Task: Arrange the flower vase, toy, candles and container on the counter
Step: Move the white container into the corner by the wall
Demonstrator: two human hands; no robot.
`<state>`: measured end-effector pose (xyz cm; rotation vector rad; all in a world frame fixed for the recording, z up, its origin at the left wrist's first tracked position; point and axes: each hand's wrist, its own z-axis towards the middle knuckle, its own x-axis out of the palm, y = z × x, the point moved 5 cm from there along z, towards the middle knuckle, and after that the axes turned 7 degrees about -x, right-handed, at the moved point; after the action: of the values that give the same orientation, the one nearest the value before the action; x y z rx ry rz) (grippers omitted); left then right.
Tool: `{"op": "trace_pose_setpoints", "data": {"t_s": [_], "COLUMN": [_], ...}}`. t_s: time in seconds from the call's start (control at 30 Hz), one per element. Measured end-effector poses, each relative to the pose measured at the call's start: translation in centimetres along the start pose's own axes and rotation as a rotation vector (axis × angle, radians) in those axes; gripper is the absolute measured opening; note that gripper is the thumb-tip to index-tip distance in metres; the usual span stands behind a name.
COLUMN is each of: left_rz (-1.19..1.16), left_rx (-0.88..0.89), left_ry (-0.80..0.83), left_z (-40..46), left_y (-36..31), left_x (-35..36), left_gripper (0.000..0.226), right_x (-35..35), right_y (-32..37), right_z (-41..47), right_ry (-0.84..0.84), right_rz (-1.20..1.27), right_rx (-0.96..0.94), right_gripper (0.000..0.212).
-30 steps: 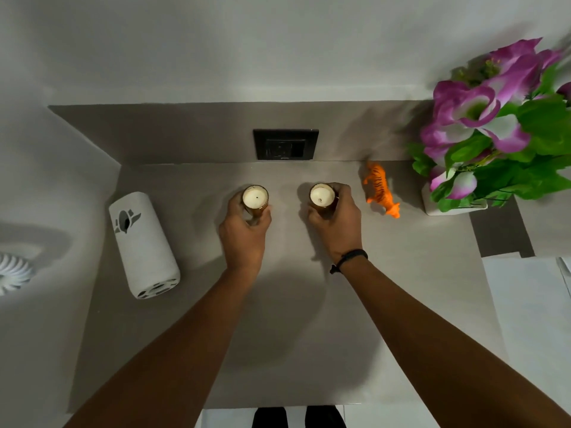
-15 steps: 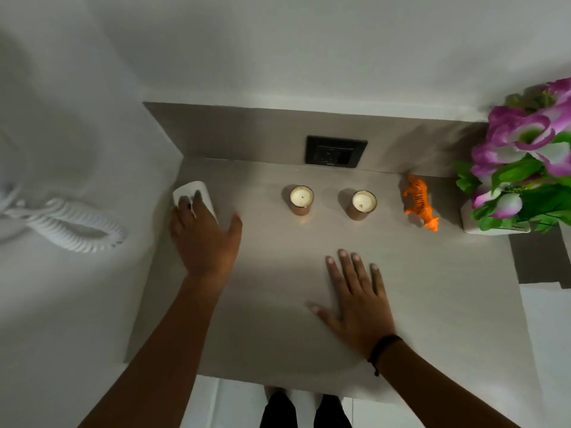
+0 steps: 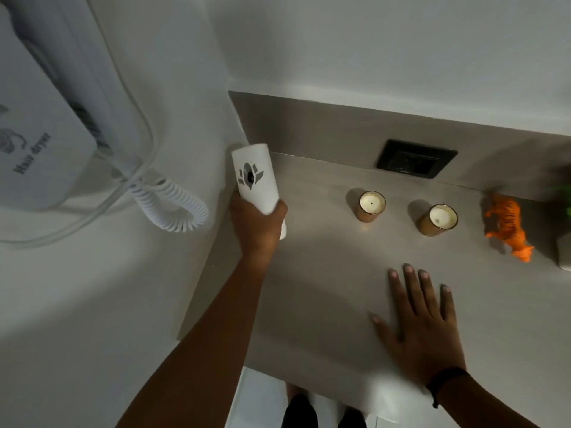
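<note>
White plastic fills our left hand (image 3: 258,225): we have the tall cylindrical container (image 3: 255,177) wrapped by its lower end at the counter's (image 3: 324,288) far left corner, fingers closed round it, thumb side toward the wall. Our right hand (image 3: 423,322) lies flat and spread on the counter, holding nothing. The container's long axis runs close to upright, tipped slightly so its rounded top leans up and toward the side wall, its leaf emblem facing us; whether its base touches the counter we cannot tell, since the hand hides it. Two candles (image 3: 372,202) (image 3: 440,218) stand side by side along the back, the orange toy tiger (image 3: 506,225) just beyond them to the right.

Risks, as we judge them: a low grip on a tall, smooth body could let it pivot or slip, and set down off-vertical it may topple. The coiled hair-dryer cord (image 3: 173,202) hangs near, and a swing leftward could snag it.
</note>
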<state>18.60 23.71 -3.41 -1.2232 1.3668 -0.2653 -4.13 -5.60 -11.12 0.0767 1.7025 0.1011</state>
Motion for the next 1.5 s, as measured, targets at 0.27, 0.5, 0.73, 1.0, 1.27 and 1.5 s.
{"op": "trace_pose_setpoints", "data": {"t_s": [0.27,0.5,0.73,1.0,1.27,1.5], "left_rz": [-0.363,-0.258,-0.226,-0.194,-0.158,-0.17], "left_rx": [0.243,0.175,0.14,0.18,0.212,0.161], "left_ry": [-0.078,-0.154,-0.156,-0.139,-0.152,-0.185], "left_z": [1.1,0.2,3.8,7.7,8.4,3.2], "left_y": [0.6,3.7,1.9,0.1,0.2,2.5], "left_x": [2.8,2.9,3.8,4.6,5.0,3.9], "left_gripper": [0.101,0.08,0.077,0.083,0.085,0.103], "right_x": [0.6,1.0,1.8,2.0,2.6,1.2], "right_y": [-0.1,-0.2,-0.5,-0.5,-0.7,-1.6], "right_z": [0.4,0.4,0.6,1.0,0.9,1.2], "right_ry": [-0.034,-0.039,-0.116,-0.157,-0.19,-0.318], "right_rz": [0.007,0.003,0.0,-0.026,-0.003,0.236], "right_rx": [-0.005,0.006,-0.005,0.004,-0.015,0.076], "right_gripper": [0.091,0.092,0.094,0.101,0.099,0.109]}}
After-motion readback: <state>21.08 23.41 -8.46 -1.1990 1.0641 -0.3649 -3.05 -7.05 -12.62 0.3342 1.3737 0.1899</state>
